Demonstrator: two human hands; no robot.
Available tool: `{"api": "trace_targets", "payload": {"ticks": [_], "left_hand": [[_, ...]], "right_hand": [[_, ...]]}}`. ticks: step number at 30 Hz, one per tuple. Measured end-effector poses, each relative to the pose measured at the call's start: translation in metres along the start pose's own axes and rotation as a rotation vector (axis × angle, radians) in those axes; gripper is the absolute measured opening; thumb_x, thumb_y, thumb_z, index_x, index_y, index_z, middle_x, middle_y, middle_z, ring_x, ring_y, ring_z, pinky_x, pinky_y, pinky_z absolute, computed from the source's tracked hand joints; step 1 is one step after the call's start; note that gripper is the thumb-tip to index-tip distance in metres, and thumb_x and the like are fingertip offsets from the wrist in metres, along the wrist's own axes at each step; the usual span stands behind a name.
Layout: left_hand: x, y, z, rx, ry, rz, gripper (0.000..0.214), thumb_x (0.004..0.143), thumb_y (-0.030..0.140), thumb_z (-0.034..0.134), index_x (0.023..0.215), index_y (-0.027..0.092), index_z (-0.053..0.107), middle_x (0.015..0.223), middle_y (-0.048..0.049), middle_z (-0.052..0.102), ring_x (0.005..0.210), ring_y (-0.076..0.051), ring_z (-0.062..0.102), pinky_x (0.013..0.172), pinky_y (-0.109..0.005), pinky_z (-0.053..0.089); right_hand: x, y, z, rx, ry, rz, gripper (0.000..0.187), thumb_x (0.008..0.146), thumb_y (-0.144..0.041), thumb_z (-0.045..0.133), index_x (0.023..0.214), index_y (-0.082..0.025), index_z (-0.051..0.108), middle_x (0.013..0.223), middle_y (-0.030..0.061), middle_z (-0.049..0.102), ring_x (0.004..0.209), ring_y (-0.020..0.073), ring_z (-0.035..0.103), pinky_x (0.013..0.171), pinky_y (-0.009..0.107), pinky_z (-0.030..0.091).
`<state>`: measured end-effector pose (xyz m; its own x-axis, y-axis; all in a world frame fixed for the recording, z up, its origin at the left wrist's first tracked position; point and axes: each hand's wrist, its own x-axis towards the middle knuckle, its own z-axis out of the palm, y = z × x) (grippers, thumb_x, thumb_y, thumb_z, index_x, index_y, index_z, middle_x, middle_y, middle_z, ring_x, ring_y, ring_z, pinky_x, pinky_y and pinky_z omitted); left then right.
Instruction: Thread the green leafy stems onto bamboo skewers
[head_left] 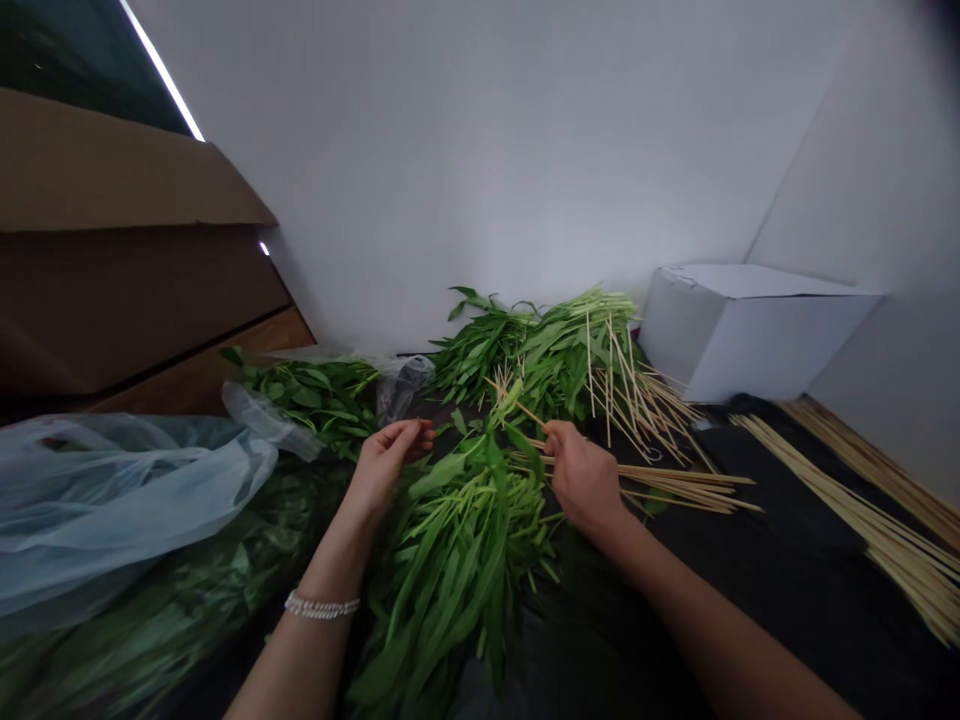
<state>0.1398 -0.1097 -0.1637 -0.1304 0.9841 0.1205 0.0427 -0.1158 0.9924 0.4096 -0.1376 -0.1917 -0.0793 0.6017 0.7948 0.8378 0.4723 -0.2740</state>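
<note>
A pile of long green leafy stems [457, 540] lies in front of me on a black sheet [780, 580]. My left hand [386, 462] hovers over the pile's far end with its fingers pinched together; whether anything is in them I cannot make out. My right hand [581, 478] is closed around a thin bamboo skewer [517, 405] that points away to the upper left. Loose skewers [675, 485] lie just right of that hand. More skewered greens [585, 355] are heaped against the wall behind.
A translucent plastic bag [112, 500] covers more greens on the left, below brown cardboard boxes [127, 260]. A white box [742, 335] stands in the right corner. Long rows of bamboo skewers [877, 520] lie on the sheet at the far right.
</note>
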Motion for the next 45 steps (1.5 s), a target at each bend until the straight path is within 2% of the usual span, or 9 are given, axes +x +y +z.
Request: {"api": "trace_targets", "payload": {"ticks": [4, 11, 15, 22, 26, 30, 36, 39, 45], "left_hand": [[0.001, -0.008, 0.002, 0.221, -0.043, 0.072, 0.045, 0.070, 0.051, 0.069, 0.094, 0.013, 0.072, 0.083, -0.0096, 0.075, 0.073, -0.020, 0.066, 0.071, -0.029, 0.049], [-0.003, -0.015, 0.003, 0.835, -0.209, 0.262, 0.024, 0.074, 0.036, 0.061, 0.083, 0.020, 0.076, 0.087, -0.0060, 0.075, 0.081, -0.024, 0.065, 0.075, -0.032, 0.046], [-0.003, -0.016, -0.003, 0.984, -0.249, 0.302, 0.021, 0.072, 0.032, 0.062, 0.082, 0.022, 0.078, 0.088, -0.0060, 0.074, 0.086, -0.026, 0.062, 0.079, -0.033, 0.043], [-0.005, -0.018, 0.002, 0.745, -0.251, 0.305, 0.008, 0.061, 0.025, 0.074, 0.067, 0.028, 0.077, 0.071, -0.0053, 0.072, 0.071, -0.025, 0.059, 0.075, -0.032, 0.043], [-0.002, -0.011, 0.003, 0.592, -0.095, 0.302, 0.013, 0.065, 0.032, 0.074, 0.076, 0.026, 0.078, 0.083, -0.0059, 0.074, 0.085, -0.026, 0.062, 0.086, -0.033, 0.043], [-0.002, -0.003, 0.003, 0.417, 0.054, 0.232, 0.029, 0.066, 0.045, 0.074, 0.081, 0.021, 0.078, 0.086, -0.0078, 0.074, 0.089, -0.026, 0.063, 0.088, -0.034, 0.044], [-0.005, -0.002, 0.008, -0.019, -0.072, -0.059, 0.045, 0.065, 0.047, 0.078, 0.097, 0.015, 0.076, 0.088, -0.0096, 0.076, 0.070, -0.016, 0.063, 0.071, -0.027, 0.048], [-0.007, -0.002, 0.010, -0.129, -0.105, -0.113, 0.044, 0.063, 0.041, 0.082, 0.097, 0.015, 0.076, 0.091, -0.0099, 0.076, 0.065, -0.012, 0.061, 0.066, -0.023, 0.047], [-0.009, -0.001, 0.014, -0.195, -0.127, -0.154, 0.040, 0.060, 0.034, 0.085, 0.095, 0.016, 0.076, 0.084, -0.0075, 0.076, 0.065, -0.011, 0.062, 0.069, -0.023, 0.048]], "right_hand": [[0.003, 0.001, -0.006, 0.004, 0.042, 0.027, 0.026, 0.094, -0.018, 0.031, 0.099, -0.017, 0.057, 0.071, 0.0008, 0.068, 0.060, 0.0147, 0.061, 0.061, 0.025, 0.038], [0.001, -0.001, -0.004, 0.008, 0.039, 0.012, 0.025, 0.096, -0.020, 0.032, 0.100, -0.018, 0.056, 0.071, 0.0005, 0.067, 0.061, 0.0146, 0.061, 0.062, 0.025, 0.038], [-0.001, -0.002, -0.002, 0.047, 0.020, 0.005, 0.025, 0.096, -0.021, 0.033, 0.102, -0.017, 0.056, 0.072, 0.0006, 0.067, 0.061, 0.0146, 0.062, 0.063, 0.025, 0.039], [-0.003, -0.004, -0.002, 0.103, -0.031, 0.005, 0.026, 0.094, -0.016, 0.032, 0.103, -0.017, 0.057, 0.076, 0.0020, 0.068, 0.067, 0.0148, 0.063, 0.067, 0.025, 0.041], [-0.003, -0.006, -0.002, 0.090, -0.035, -0.006, 0.027, 0.095, -0.018, 0.032, 0.101, -0.017, 0.058, 0.072, 0.0017, 0.066, 0.064, 0.0149, 0.061, 0.064, 0.025, 0.040], [-0.006, -0.010, 0.002, 0.072, -0.122, -0.056, 0.027, 0.095, -0.016, 0.033, 0.099, -0.017, 0.059, 0.076, 0.0028, 0.066, 0.067, 0.0150, 0.061, 0.065, 0.024, 0.041], [-0.016, -0.016, 0.012, 0.013, -0.294, -0.158, 0.027, 0.093, -0.012, 0.037, 0.102, -0.017, 0.062, 0.086, 0.0054, 0.067, 0.072, 0.0149, 0.062, 0.063, 0.024, 0.041], [-0.017, -0.017, 0.013, -0.001, -0.321, -0.162, 0.025, 0.092, -0.012, 0.040, 0.104, -0.017, 0.062, 0.087, 0.0047, 0.067, 0.071, 0.0142, 0.062, 0.062, 0.023, 0.040], [-0.016, -0.017, 0.011, -0.028, -0.335, -0.154, 0.025, 0.092, -0.013, 0.041, 0.104, -0.018, 0.063, 0.083, 0.0038, 0.067, 0.069, 0.0145, 0.062, 0.059, 0.024, 0.039]]}}
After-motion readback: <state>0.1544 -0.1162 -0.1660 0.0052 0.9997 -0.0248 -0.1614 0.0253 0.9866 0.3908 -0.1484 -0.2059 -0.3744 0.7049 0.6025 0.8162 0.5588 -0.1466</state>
